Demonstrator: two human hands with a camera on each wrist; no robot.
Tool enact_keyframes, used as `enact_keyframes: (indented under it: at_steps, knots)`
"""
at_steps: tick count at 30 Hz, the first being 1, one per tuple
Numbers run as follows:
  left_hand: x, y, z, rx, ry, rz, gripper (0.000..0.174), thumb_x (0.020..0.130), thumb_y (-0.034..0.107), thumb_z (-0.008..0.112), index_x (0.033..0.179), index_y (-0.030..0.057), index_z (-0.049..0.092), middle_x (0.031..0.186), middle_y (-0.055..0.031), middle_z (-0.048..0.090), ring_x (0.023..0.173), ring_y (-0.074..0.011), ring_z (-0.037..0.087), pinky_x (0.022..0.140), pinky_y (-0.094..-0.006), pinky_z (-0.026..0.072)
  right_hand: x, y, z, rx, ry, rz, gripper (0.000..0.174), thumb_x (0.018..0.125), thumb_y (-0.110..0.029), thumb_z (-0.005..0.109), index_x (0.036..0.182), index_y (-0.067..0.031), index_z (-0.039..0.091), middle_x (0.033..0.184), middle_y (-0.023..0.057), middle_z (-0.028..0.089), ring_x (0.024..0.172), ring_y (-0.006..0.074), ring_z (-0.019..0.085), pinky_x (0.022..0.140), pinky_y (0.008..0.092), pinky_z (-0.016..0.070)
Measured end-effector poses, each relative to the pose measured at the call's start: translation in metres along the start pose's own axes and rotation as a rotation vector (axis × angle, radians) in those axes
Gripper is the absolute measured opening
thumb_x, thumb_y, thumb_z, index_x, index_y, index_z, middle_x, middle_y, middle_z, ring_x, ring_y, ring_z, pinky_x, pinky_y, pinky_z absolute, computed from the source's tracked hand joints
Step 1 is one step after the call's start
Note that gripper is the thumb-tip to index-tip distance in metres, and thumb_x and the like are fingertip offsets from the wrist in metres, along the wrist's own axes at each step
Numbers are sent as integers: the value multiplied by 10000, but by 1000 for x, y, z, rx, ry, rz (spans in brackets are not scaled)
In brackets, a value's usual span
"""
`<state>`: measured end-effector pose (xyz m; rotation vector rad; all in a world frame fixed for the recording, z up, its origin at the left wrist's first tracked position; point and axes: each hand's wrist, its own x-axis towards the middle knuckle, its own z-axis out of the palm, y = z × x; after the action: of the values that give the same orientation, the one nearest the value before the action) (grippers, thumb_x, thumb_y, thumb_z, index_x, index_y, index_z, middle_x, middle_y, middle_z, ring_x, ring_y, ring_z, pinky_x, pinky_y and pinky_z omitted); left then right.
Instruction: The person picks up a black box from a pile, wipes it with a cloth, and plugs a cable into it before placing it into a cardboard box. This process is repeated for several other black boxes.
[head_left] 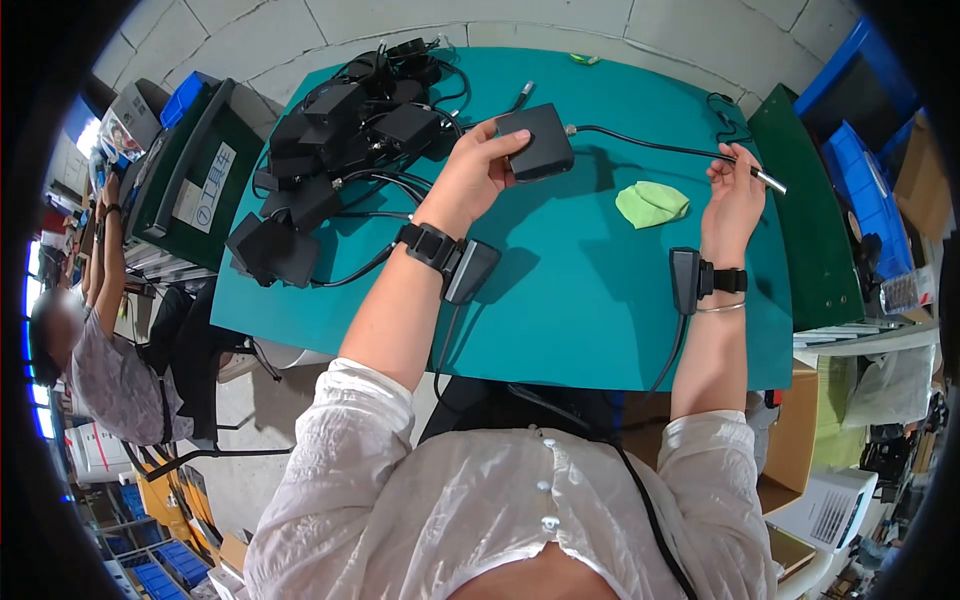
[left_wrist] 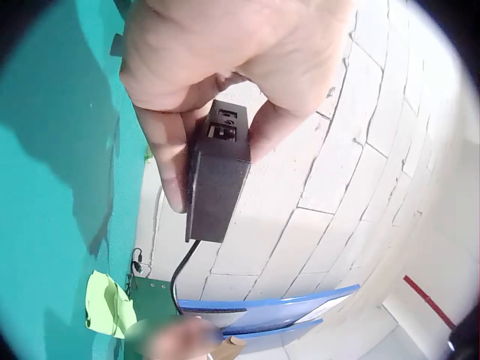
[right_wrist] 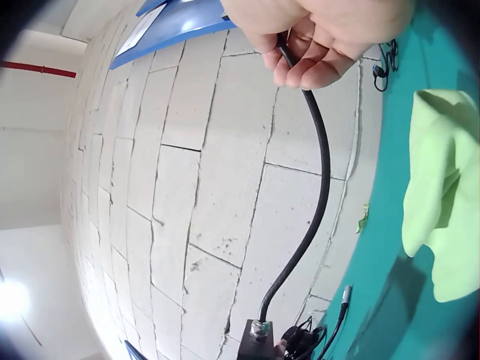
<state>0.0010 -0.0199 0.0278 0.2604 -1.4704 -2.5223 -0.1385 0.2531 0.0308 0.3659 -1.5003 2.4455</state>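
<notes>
My left hand (head_left: 468, 172) grips a flat black box (head_left: 543, 143) by its left side, thumb on top, above the green table. In the left wrist view the edge of the box (left_wrist: 217, 180) shows port openings between my fingers and thumb. A black cable (head_left: 640, 142) runs from the box's right side across to my right hand (head_left: 733, 200). That hand pinches the cable near its far end, where a silver metal connector (head_left: 770, 181) sticks out past the fingers. The right wrist view shows the cable (right_wrist: 324, 172) bowing down from my fingertips to the box.
Black boxes with cables (head_left: 330, 150) lie heaped at the table's left. A light green cloth (head_left: 652, 204) lies between and below my hands. A thin black cable (head_left: 728, 118) lies at the back right. Blue bins (head_left: 865, 200) stand right. Another person (head_left: 120, 370) sits at far left.
</notes>
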Motion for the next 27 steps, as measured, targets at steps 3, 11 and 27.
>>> enact_keyframes:
  at_steps: [3,11,27]
  knots:
    - [-3,1,2,-120,-6,10,502,909,141,570,1325,-69,383,1133,-176,580,1010,-255,636,875,-411,555,0,-1,0,-21,-6,12,232,991,-190,500,1077,13,569,974,93,621,743,127,547,675,269,468]
    - [6,-2,-11,-386,-108,-103,411,989,164,443,1274,-119,355,1197,-267,540,1096,-385,594,853,-399,600,0,0,-2,-30,-12,23,217,988,-198,509,1047,-6,592,878,60,605,648,98,490,595,243,409]
    - [0,-6,5,-334,-386,-123,786,973,556,345,1437,-59,189,1346,-335,347,1253,-399,458,1032,-453,456,-15,4,13,-416,-229,-129,217,949,-252,596,906,-48,653,722,-5,568,625,47,473,545,226,378]
